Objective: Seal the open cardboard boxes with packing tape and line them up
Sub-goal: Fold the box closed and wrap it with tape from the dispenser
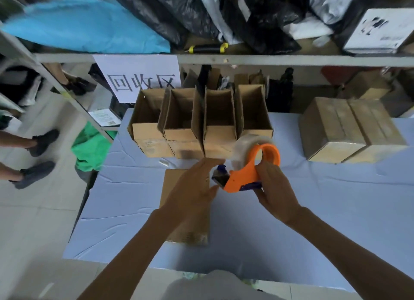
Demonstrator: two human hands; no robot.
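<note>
Four open boxes (201, 124), insides unclear.

Orange tape dispenser (251, 172) with clear roll, held off the worktop in the right-hand fingers (266, 172). Closed brown box (177, 187) flat beneath the left-hand fingers (208, 165). Four open boxes (201, 120) in a row beyond the fingers; two sealed boxes (351, 129) further right.

Orange tape dispenser (246, 174); brown boxes (201, 124); pale-blue tablecloth (336, 210).
</note>
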